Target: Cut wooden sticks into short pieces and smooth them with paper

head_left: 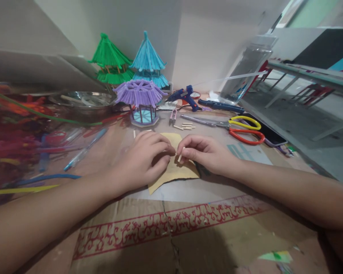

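My right hand (201,152) pinches a small pale stick (181,153) between thumb and fingers, over a yellow sheet (171,173). Just beside it, my left hand (150,156) rests over the sheet's left part, its fingers curved and thumb apart; nothing shows in it. The fingertips of both hands almost meet. Several short pale sticks (187,126) lie beyond the hands, beside small pink-handled snips (173,118). A purple-roofed model pavilion (141,99) stands behind my left hand.
Behind stand green (111,61) and blue (148,59) model pavilions. A glue gun (187,98), scissors (231,127), a phone (265,131) and a plastic container (245,72) lie or stand right. A metal bowl (82,102), a pen (85,148) and colourful stems (17,140) are left.
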A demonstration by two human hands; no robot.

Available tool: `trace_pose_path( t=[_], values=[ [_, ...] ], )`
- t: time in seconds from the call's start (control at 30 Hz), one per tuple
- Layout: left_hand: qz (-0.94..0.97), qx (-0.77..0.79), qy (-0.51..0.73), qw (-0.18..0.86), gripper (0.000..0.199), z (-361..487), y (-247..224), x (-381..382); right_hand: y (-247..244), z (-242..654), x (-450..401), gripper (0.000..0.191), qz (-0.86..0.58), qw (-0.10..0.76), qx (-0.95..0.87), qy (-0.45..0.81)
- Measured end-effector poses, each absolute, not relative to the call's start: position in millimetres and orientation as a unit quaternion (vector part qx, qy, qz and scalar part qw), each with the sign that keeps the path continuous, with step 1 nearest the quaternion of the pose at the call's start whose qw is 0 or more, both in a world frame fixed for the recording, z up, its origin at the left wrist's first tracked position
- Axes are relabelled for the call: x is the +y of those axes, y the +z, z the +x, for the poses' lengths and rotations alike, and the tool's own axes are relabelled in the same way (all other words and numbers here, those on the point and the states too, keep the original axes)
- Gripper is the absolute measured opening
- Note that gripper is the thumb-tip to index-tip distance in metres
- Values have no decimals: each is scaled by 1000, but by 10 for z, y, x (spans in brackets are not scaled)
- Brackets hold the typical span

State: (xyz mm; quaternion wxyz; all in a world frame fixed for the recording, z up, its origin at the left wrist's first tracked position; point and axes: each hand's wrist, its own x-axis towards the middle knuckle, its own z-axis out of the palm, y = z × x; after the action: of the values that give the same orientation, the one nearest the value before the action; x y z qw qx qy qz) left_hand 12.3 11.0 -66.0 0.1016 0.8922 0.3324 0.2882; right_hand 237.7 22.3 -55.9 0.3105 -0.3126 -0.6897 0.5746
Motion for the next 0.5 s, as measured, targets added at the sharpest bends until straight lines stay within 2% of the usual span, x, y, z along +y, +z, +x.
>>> trace_pose_path(
  t=[0.13, 0.37, 0.5],
  values=[
    [897, 345, 252, 113, 23, 122, -666, 106, -545, 2394, 226, 11, -316, 305, -735, 517],
    [903, 355, 215, 112, 24, 119, -673, 104, -566, 2447, 328, 5, -308, 225, -894, 236],
    [905, 354, 208, 113, 24, 112, -674, 101, -576, 2460, 364, 6, -294, 211, -913, 186]
  ],
)
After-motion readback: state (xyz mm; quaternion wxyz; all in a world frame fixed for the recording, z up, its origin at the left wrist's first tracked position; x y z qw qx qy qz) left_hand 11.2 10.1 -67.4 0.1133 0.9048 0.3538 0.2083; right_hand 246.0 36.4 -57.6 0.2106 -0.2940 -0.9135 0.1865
